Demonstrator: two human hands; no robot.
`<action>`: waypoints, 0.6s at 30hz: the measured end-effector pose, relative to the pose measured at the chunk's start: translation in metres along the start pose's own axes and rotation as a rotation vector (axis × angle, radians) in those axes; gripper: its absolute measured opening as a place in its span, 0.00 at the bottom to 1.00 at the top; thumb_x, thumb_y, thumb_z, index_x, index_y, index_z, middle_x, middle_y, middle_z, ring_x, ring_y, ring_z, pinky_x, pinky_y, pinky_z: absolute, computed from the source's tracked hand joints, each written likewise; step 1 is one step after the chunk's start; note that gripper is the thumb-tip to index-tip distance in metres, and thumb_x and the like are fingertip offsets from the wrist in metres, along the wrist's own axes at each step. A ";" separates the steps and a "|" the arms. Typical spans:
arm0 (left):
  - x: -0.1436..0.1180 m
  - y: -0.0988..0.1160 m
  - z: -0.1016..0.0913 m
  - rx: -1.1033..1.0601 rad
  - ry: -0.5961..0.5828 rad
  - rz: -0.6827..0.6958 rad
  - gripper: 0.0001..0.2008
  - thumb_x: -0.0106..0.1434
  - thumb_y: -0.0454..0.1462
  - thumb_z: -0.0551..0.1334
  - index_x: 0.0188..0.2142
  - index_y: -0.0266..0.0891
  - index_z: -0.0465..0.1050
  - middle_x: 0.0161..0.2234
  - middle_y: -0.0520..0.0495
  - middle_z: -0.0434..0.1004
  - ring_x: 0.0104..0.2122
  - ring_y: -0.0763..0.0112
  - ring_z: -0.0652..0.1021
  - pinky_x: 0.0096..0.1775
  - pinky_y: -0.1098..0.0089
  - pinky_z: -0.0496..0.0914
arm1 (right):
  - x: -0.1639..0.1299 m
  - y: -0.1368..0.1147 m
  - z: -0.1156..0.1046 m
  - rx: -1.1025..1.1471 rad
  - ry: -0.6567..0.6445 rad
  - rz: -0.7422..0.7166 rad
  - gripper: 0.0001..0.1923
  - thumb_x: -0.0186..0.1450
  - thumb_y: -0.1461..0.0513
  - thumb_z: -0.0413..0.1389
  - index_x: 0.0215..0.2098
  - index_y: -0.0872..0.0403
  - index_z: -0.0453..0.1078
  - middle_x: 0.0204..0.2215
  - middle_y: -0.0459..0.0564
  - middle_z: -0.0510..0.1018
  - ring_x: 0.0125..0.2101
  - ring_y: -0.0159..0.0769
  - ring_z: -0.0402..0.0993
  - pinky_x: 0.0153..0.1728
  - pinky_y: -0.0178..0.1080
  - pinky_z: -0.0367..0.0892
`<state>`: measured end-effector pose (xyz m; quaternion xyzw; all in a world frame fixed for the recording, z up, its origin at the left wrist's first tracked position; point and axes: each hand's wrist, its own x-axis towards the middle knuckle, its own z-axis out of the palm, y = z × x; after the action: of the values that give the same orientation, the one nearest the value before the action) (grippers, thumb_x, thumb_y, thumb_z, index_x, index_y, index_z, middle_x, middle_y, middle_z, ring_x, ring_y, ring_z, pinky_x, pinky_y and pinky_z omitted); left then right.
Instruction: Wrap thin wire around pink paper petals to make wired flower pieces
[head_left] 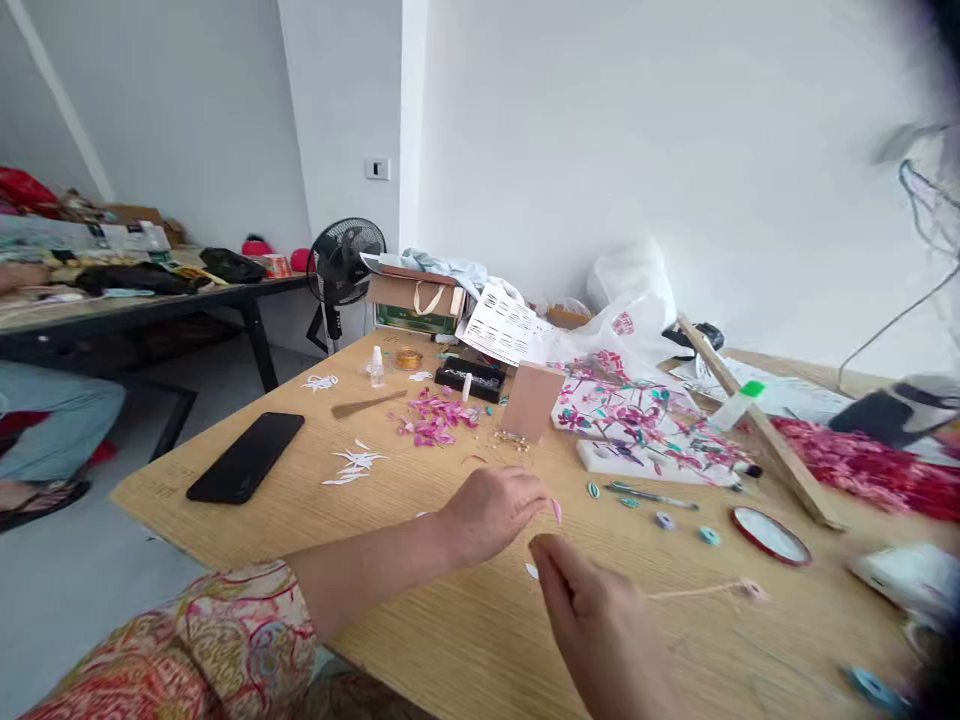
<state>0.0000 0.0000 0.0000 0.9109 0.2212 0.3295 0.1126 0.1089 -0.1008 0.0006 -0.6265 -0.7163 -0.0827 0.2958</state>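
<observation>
Pink petal [556, 511] pinched by left hand [491, 513], mid-table, bare wood around.

Pale wood-grain table [420, 640] across the middle of the frame. Black phone [246, 457] at centre left, white paper cutouts [356, 464] just right of it. Magenta petals [435, 420] heaped above centre. Single pink petal [556, 511] at the left hand [491, 515], right hand [600, 630] below it. White board with pink and teal flowers [645, 425] at centre right. Red-rimmed round lid [770, 535] lower right. Red, yellow and green paisley sleeve [187, 650] at lower left. Black fan [343, 262] against white wall, upper middle. Green-capped white bottle [739, 403] at right.
</observation>
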 end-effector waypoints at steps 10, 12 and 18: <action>-0.007 0.017 -0.013 -0.329 -0.075 -0.032 0.08 0.60 0.32 0.53 0.32 0.35 0.72 0.24 0.51 0.72 0.27 0.78 0.72 0.33 0.78 0.65 | 0.048 0.052 -0.017 0.167 -0.131 0.202 0.17 0.60 0.54 0.44 0.25 0.54 0.69 0.17 0.44 0.72 0.19 0.31 0.66 0.20 0.30 0.57; -0.007 0.016 -0.013 -0.384 -0.036 -0.126 0.08 0.59 0.31 0.54 0.33 0.36 0.72 0.22 0.53 0.69 0.24 0.79 0.70 0.31 0.79 0.64 | 0.043 0.057 -0.003 0.228 -0.168 0.219 0.18 0.61 0.54 0.43 0.24 0.54 0.68 0.16 0.44 0.70 0.19 0.31 0.65 0.20 0.30 0.58; -0.003 0.011 -0.011 -0.405 0.074 -0.207 0.08 0.58 0.30 0.55 0.32 0.37 0.73 0.21 0.54 0.68 0.25 0.79 0.70 0.32 0.78 0.63 | 0.014 0.037 0.023 0.274 -0.161 0.177 0.20 0.62 0.54 0.42 0.22 0.55 0.68 0.12 0.41 0.64 0.15 0.28 0.61 0.17 0.28 0.55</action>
<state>-0.0055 -0.0102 0.0107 0.8294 0.2468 0.3873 0.3181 0.1357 -0.0699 -0.0199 -0.6455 -0.6842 0.0925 0.3265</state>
